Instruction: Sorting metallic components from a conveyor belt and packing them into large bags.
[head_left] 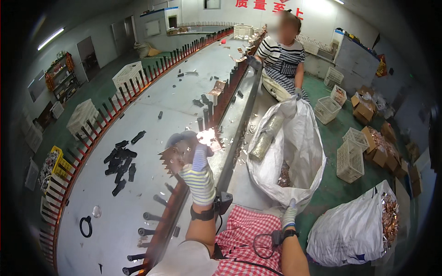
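My left hand, in a striped knit glove, reaches over the row of upright black pegs along the table's near rail. A bright glare covers its fingertips, so whatever they touch is hidden. Beside the wrist is a blurred brown shape that I cannot make out. My right hand, gloved too, is closed on the near rim of a large white woven sack. The sack gapes open, with shiny copper-coloured scraps low inside. A greenish see-through patch shows at its left side.
Across the sack, a co-worker holds its far rim with a gloved hand. Black plastic pieces and a black ring lie on the metal table. A full white sack, crates and cartons stand at right.
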The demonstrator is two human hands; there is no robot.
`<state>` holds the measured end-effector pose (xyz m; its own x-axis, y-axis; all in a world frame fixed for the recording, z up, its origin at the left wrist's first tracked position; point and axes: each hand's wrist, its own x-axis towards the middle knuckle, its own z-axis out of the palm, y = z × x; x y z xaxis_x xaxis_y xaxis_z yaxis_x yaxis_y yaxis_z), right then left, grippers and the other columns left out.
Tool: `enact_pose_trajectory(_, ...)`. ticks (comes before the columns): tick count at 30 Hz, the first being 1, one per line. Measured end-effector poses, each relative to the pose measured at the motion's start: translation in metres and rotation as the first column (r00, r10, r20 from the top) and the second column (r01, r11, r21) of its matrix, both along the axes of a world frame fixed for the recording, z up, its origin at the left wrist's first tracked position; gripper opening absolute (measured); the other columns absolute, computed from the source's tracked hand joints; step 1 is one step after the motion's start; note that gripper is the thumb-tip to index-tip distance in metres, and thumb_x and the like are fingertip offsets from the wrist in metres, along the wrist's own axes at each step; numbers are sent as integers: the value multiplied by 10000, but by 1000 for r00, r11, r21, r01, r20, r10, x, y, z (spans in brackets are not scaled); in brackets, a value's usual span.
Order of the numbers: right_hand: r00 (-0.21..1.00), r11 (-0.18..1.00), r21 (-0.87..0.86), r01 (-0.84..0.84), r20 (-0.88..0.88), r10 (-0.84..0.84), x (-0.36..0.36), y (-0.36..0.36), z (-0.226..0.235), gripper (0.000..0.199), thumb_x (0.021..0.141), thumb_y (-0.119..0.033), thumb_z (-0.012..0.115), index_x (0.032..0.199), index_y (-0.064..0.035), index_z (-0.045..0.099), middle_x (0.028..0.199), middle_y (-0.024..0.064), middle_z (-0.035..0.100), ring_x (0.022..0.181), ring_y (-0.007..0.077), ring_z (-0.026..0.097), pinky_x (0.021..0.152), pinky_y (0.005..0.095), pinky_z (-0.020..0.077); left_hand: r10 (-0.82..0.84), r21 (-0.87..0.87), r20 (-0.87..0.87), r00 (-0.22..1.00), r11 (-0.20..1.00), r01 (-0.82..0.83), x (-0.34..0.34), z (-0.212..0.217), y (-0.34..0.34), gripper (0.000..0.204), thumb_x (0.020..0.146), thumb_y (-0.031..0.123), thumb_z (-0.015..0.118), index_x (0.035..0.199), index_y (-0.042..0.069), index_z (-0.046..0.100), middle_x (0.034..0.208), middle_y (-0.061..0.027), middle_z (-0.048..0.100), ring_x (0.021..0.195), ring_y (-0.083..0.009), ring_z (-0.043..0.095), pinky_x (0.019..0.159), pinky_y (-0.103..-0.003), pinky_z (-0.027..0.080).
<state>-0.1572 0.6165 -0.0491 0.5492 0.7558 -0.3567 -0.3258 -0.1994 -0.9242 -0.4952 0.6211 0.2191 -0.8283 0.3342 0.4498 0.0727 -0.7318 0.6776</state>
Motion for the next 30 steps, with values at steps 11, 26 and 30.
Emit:
enact_pose_trajectory(11,999,999,13,41,11,-41,15,-4,-18,598,856,-563,451,1008,2,569,859,64,575,682,198,472,598,373,422,-504,56,44,862,863,502,19,-5,0,485,816,2,603,1256,73,412,1079,-46,554,919,-120,571,729,-234,503)
enact_pose_trajectory(26,999,995,86,47,0,-47,0,-5,-14,530,855,-584,471,894,-64,565,643,18,488,473,139,390,397,303,318,-591,-209,161,791,762,612,36,-69,33,402,846,120,613,1204,56,442,1096,-50,510,970,-130,508,840,-270,450)
enact_pose_trajectory(30,999,992,117,44,-13,-43,-1,-7,-11,501,854,-582,481,870,-87,560,633,1,485,447,117,384,373,279,298,-464,-146,55,884,872,467,27,-66,36,494,915,274,542,1288,-10,388,1182,-80,492,1027,-158,493,932,-281,379)
